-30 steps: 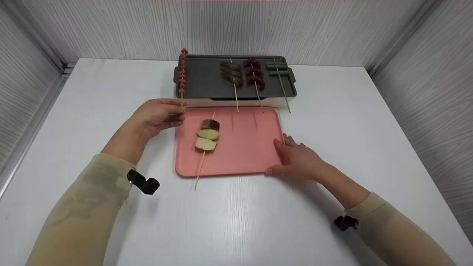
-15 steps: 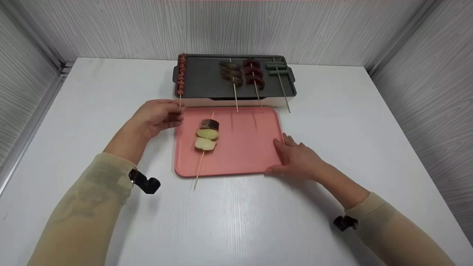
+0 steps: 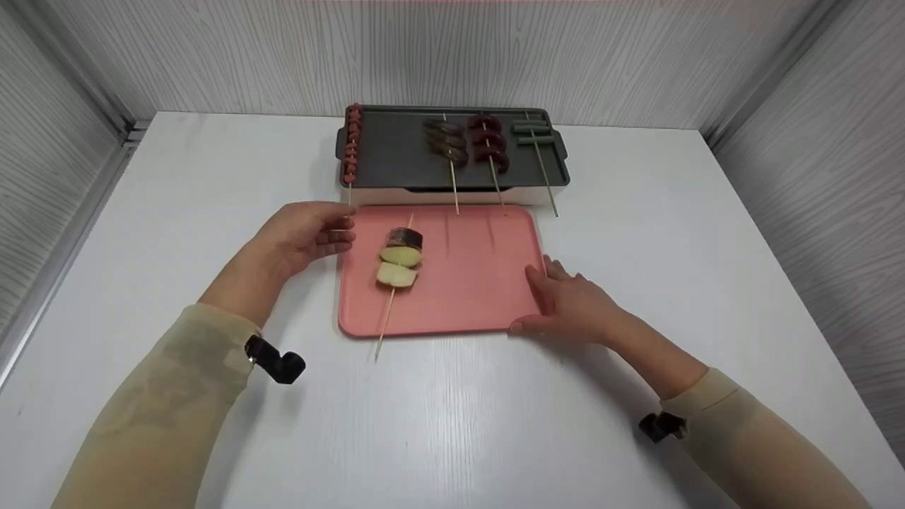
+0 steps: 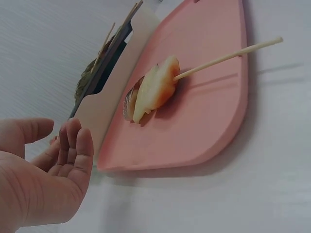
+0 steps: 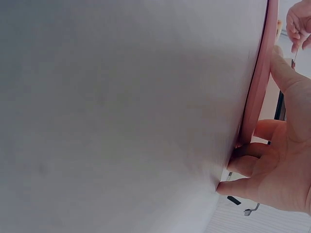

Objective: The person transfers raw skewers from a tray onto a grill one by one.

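Note:
My left hand (image 3: 300,233) is at the lower end of a skewer of small red pieces (image 3: 351,148), which lies along the left edge of the dark griddle (image 3: 389,152). In the left wrist view its thumb and fingers (image 4: 83,145) stand apart, loosely bent, with no stick visible between them. My right hand (image 3: 576,307) holds the near right corner of a pink tray (image 3: 466,290), thumb at the front rim and fingers along the right side. On the tray's left lies a skewer with one dark-skinned piece and two pale pieces (image 3: 398,265), its stick end past the front rim.
Also on the griddle are a skewer of brownish pieces (image 3: 445,141), one of dark red curved pieces (image 3: 488,143) and one of green sticks (image 3: 534,131). Their sticks overhang the griddle's front. Pale walls enclose the white table (image 3: 438,417).
The red skewer's far end has come down onto the griddle's left edge. My left hand has dropped slightly toward me and let go of the stick. The right hand stays at the tray.

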Demonstrator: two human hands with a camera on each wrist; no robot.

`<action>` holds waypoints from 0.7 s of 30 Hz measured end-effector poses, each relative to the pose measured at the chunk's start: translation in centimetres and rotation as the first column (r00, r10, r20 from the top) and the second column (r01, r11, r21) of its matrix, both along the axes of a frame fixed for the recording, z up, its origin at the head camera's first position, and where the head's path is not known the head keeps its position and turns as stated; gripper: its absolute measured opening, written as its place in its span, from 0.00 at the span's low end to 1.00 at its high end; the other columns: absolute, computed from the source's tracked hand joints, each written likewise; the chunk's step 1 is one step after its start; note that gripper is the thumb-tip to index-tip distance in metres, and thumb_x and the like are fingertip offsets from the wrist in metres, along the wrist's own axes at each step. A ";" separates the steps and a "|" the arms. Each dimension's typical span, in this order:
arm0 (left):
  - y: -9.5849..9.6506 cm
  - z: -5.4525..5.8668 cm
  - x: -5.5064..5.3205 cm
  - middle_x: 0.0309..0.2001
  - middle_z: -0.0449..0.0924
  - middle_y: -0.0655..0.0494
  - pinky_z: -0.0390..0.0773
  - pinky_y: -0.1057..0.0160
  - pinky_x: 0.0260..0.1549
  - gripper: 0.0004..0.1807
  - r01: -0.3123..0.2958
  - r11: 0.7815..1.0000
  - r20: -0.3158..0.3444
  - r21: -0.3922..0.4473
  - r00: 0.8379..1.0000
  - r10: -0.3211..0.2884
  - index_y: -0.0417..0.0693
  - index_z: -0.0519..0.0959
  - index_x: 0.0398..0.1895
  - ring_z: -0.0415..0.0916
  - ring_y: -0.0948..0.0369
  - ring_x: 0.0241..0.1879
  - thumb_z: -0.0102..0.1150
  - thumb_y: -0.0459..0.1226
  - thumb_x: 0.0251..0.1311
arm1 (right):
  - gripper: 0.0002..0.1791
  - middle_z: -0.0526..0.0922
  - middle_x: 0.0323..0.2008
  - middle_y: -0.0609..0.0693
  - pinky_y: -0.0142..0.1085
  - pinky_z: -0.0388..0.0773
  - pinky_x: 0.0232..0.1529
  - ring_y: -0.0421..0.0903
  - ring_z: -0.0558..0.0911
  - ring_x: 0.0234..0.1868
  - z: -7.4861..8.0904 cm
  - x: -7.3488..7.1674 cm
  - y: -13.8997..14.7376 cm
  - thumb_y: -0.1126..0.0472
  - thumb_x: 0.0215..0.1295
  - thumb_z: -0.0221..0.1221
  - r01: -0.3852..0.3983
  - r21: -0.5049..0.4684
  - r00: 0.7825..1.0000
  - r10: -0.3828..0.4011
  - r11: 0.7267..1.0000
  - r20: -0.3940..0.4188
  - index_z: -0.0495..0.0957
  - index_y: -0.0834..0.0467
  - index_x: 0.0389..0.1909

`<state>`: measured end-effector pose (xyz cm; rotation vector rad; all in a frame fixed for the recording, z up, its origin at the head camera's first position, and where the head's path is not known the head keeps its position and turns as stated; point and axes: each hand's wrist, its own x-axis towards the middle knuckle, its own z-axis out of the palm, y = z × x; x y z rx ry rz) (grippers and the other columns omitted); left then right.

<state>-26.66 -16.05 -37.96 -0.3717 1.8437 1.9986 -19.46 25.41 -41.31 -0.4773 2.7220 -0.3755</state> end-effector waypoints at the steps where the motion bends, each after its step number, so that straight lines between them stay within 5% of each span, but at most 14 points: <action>1: -0.1 -0.1 0.3 0.45 0.80 0.49 0.86 0.61 0.49 0.21 0.007 1.000 0.003 0.004 1.000 -0.007 0.35 0.77 0.62 0.84 0.59 0.40 0.62 0.40 0.75 | 0.61 0.51 0.83 0.66 0.65 0.55 0.78 0.65 0.53 0.83 0.0 0.0 0.0 0.27 0.63 0.65 0.001 0.001 1.000 -0.001 1.000 0.001 0.56 0.60 0.84; 11: -1.1 -0.2 4.3 0.48 0.81 0.47 0.85 0.61 0.52 0.28 0.119 0.993 -0.002 0.012 0.993 -0.119 0.33 0.72 0.71 0.84 0.59 0.42 0.60 0.42 0.77 | 0.61 0.50 0.83 0.65 0.65 0.55 0.78 0.64 0.53 0.83 0.0 0.0 0.0 0.26 0.62 0.65 -0.003 0.013 1.000 0.003 1.000 0.007 0.54 0.59 0.84; 21: -1.1 -0.4 9.3 0.47 0.85 0.45 0.86 0.59 0.52 0.28 0.268 0.963 0.011 0.030 0.963 -0.268 0.29 0.72 0.70 0.87 0.57 0.43 0.60 0.41 0.78 | 0.63 0.50 0.83 0.65 0.65 0.55 0.78 0.64 0.52 0.83 0.1 0.0 0.0 0.24 0.61 0.65 0.003 0.011 1.000 -0.003 1.000 0.007 0.54 0.59 0.84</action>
